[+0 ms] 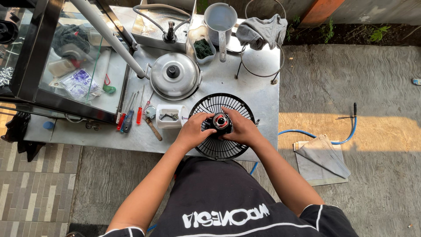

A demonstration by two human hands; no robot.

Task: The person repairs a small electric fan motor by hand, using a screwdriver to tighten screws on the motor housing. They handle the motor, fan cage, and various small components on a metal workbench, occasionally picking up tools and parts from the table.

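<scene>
- Both hands are wrapped around the little fan motor (220,123) sitting in the middle of the black fan grille (221,126). Left hand (193,130) has its fingers curled in against the motor's left side, thumb up near the top edge, so it's gripping, not flat or loose.
- Right hand (242,127) does the same from the other side, fingers bent over the top right of the motor. Between the two there's barely any gap, just the red and black face of the motor showing.
- The motor sits dead centre between the palms, touching both, and on the grille's hub. Its round face points straight up at the camera, so its axis runs vertical, up off the table.
- The grille lies flat on the metal table (258,87) at the near edge, partly hanging over toward the person.
- Just left of the left hand is a small white tub (170,116) with bits in it, then a few screwdrivers (129,115) lying roughly pointing away from the person.
- Further back there's a pot lid (174,74) and a grey jug (220,22).
</scene>
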